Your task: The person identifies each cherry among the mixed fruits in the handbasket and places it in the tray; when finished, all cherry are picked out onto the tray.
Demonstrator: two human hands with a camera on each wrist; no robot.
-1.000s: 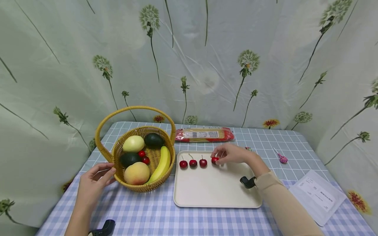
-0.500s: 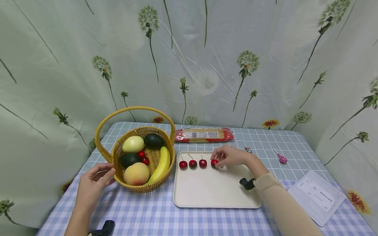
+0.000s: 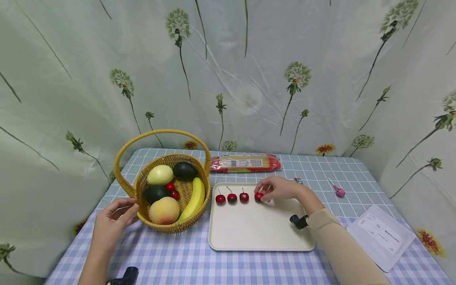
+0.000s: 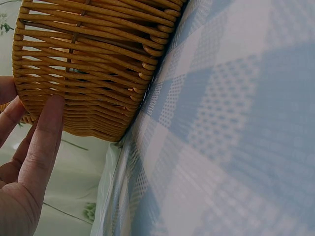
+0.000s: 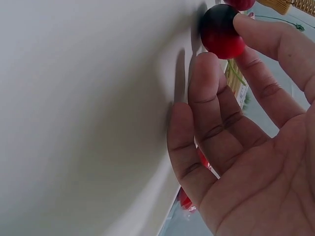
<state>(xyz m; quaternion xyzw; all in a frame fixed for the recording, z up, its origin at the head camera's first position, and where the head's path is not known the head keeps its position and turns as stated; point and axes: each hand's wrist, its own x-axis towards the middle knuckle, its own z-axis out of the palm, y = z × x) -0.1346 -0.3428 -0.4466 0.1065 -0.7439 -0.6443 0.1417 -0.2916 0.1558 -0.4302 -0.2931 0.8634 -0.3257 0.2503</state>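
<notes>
**Fourth cherry at the fingertips, basket steadied**

Head view: the right hand [image 3: 281, 188] reached over the far edge of the cream tray [image 3: 260, 233], its fingertips closed lightly on a red cherry [image 3: 258, 195] that rested on the tray surface. That cherry sat at the right end of a row, just beside three other cherries [image 3: 232, 197] lined up with stems pointing up; the even spacing suggested each fruit was being set in line on purpose. The left hand [image 3: 110, 225] lay against the near left wall of the wicker basket [image 3: 167, 227], apparently to keep it from sliding on the checked worktop [image 3: 199, 265]. Inside the basket were a banana [image 3: 194, 198], a peach [image 3: 164, 210], two avocados [image 3: 184, 170], a pale apple [image 3: 160, 174] and two more cherries. A packet of noodles [image 3: 245, 163] lay behind the tray, a pink lollipop [image 3: 338, 191] and a paper sheet [image 3: 381, 234] to the right.

Left wrist view: the fingers [image 4: 44, 142] were straight and relaxed, their pads touching the woven wall of the basket [image 4: 93, 64], not curled round anything.

Right wrist view: the cherry [image 5: 221, 30] was pinched between the tips of the fingers [image 5: 206, 93] and thumb, touching the tray [image 5: 83, 118], directly ahead of the palm.
</notes>
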